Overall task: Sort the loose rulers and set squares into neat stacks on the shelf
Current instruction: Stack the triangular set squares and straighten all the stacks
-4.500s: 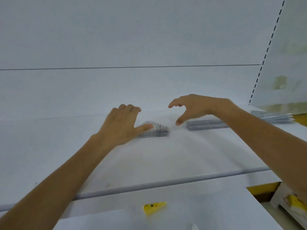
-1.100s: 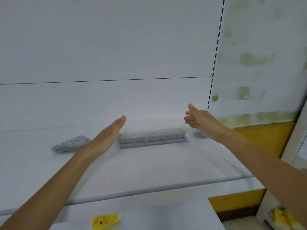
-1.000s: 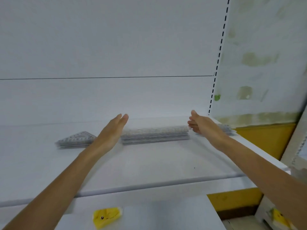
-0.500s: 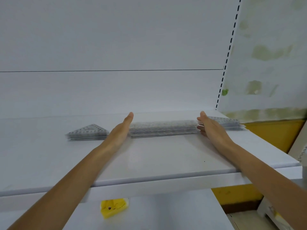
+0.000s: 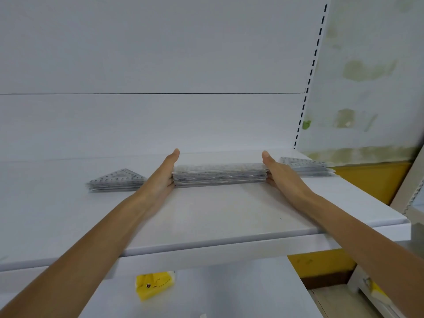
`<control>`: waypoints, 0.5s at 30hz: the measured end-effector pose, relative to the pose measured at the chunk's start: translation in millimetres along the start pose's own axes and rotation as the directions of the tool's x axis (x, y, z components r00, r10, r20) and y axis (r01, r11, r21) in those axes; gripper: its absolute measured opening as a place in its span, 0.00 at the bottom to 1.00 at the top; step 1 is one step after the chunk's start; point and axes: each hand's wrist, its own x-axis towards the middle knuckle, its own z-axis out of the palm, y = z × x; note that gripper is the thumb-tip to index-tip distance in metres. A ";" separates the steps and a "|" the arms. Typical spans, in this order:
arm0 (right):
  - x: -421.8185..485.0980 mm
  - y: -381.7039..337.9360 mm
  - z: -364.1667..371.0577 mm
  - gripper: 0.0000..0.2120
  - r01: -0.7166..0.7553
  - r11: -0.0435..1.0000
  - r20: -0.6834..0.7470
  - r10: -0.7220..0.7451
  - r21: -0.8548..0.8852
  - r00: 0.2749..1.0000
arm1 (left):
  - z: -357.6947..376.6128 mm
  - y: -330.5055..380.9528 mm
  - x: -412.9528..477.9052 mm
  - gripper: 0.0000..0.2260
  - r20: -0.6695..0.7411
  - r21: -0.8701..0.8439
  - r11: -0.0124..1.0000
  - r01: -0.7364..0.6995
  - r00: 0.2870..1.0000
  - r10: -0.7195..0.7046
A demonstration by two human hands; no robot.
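Ruler stack (image 5: 219,175) pressed between two flat palms on the shelf (image 5: 206,216).
Left hand (image 5: 164,174) and right hand (image 5: 278,174) open, fingers straight, squeezing its ends; set-square piles (image 5: 117,180) either side.

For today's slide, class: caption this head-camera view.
Left hand and right hand press flat against the ends of a ruler stack on the shelf.

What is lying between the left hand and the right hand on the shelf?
The stack of rulers lies between the left hand and right hand, palms flat against its ends, in the head view.
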 end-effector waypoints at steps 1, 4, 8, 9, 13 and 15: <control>0.1 1.6 -0.2 0.52 0.001 1.000 0.011 -0.001 0.024 1.000 | 0.8 -0.5 0.5 0.27 0.013 -0.007 1.000 -0.004 1.000 0.004; -2.2 3.3 0.5 0.45 0.000 0.991 0.000 0.000 0.131 1.000 | 4.1 -1.7 0.7 0.25 -0.004 -0.031 0.999 -0.024 1.000 0.024; 0.5 5.9 -0.5 0.34 -0.017 0.960 -0.087 0.043 0.279 0.995 | -6.1 -8.4 5.5 0.23 -0.110 -0.019 1.000 0.011 0.994 -0.014; 1.4 6.2 -0.7 0.24 -0.019 0.951 -0.098 0.052 0.310 0.994 | -9.8 -10.0 7.1 0.19 -0.126 -0.034 0.999 0.018 0.992 -0.022; 6.2 11.7 -1.9 0.28 -0.006 0.944 -0.122 0.049 0.329 0.991 | -6.7 -11.0 4.5 0.09 -0.086 -0.100 0.995 0.000 0.996 -0.009; 4.9 10.3 -0.4 0.30 -0.006 0.950 -0.113 0.043 0.311 0.993 | -7.0 -13.6 2.3 0.10 -0.052 -0.047 0.998 -0.031 0.998 0.029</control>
